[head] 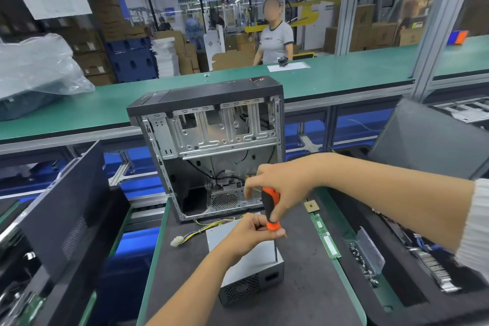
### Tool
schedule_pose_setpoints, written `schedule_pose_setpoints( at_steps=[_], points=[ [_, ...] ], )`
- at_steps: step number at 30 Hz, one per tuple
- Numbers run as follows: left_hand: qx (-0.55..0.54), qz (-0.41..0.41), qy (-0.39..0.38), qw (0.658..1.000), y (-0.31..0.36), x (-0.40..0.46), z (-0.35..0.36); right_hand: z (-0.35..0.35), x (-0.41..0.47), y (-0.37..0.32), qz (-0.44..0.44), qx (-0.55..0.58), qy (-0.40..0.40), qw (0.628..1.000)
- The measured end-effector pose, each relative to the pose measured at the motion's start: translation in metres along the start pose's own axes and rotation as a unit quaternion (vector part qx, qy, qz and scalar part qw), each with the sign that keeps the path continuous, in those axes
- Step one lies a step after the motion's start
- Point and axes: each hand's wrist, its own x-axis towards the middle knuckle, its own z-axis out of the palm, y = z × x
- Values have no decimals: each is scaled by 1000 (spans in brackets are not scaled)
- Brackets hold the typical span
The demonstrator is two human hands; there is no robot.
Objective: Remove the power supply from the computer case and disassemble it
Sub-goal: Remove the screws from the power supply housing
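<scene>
One power supply is seen lying on the dark tabletop, just in front of one opened computer case. One screwdriver is held upright above the power supply. Its orange-black handle is gripped by the right hand, reaching in from the right. The handle's lower end is pinched by the curled fingers of the left hand, raised from below.

Bench; case, supply, RAM
</scene>
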Motion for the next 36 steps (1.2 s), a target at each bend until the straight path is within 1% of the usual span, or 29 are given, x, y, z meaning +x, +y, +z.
schedule_pose_setpoints(
  at_steps=[3, 4, 5, 8, 9, 11, 13, 14, 15, 16, 19, 20, 22, 24, 25, 26, 27, 29, 30, 32, 34, 35, 36],
  points=[
    [-2, -6, 2, 1000, 1, 0, 0, 10, 4, -6, 85, -73, 102, 989],
    [-1, -9, 0, 1000, 1, 0, 0, 12, 6, -6, 90, -88, 117, 985],
    [-1, -9, -2, 1000, 1, 0, 1, 14, 9, -4, 76, -89, 116, 986],
    [-5, -3, -2, 1000, 0, -2, 2, 3, 2, 2, -1, -9, 21, 1000],
    [-3, 1, -4, 1000, 1, -2, 3, 0, -1, 3, -17, 7, 9, 1000],
    [-1, 8, -7, 1000, 1, -3, 4, 2, -3, 1, 11, -5, 38, 999],
    [-7, 5, -4, 1000, 1, -3, 3, 11, -1, -4, 84, -32, 82, 993],
    [-3, 0, -6, 1000, 0, -3, 2, 15, 1, -6, 101, -40, 94, 990],
    [1, -2, -8, 1000, -1, -3, 1, 18, 3, -6, 100, -49, 98, 989],
    [2, -2, -8, 1000, -2, -3, 1, 19, 4, -5, 91, -45, 86, 991],
    [-2, -1, -6, 1000, -4, -3, 2, 11, -5, -3, 35, 13, 5, 999],
    [0, 1, -9, 1000, -4, -2, 2, 10, -7, -3, 34, 21, 1, 999],
    [3, 8, -14, 1000, -4, -1, 3, 15, -7, -10, 66, 28, 44, 996],
    [2, 5, -11, 1000, -4, 1, 3, 24, -4, -18, 116, -40, 104, 987],
    [7, 4, -11, 1000, -5, 1, 3, 26, -2, -19, 122, -79, 122, 982],
    [11, 6, -12, 1000, -5, 1, 3, 28, -1, -18, 113, -98, 123, 981],
    [11, 10, -12, 1000, -5, 1, 3, 26, -3, -17, 94, -89, 101, 986],
    [10, 19, -9, 1000, -6, 1, 2, 20, -8, -12, 45, -29, 38, 998],
    [12, 22, -8, 1000, -5, 1, 1, 17, -10, -10, 34, 0, 19, 999],
    [12, 25, -5, 1000, -5, 2, 0, 19, -11, -11, 70, 2, 35, 997],
    [10, 21, -2, 1000, -7, 2, 0, 25, -7, -14, 123, -57, 93, 986],
    [10, 17, -2, 1000, -7, 2, 0, 27, -5, -15, 131, -72, 114, 982],
    [12, 16, -4, 1000, -7, 2, 0, 28, -3, -15, 124, -66, 118, 983]
  ],
)
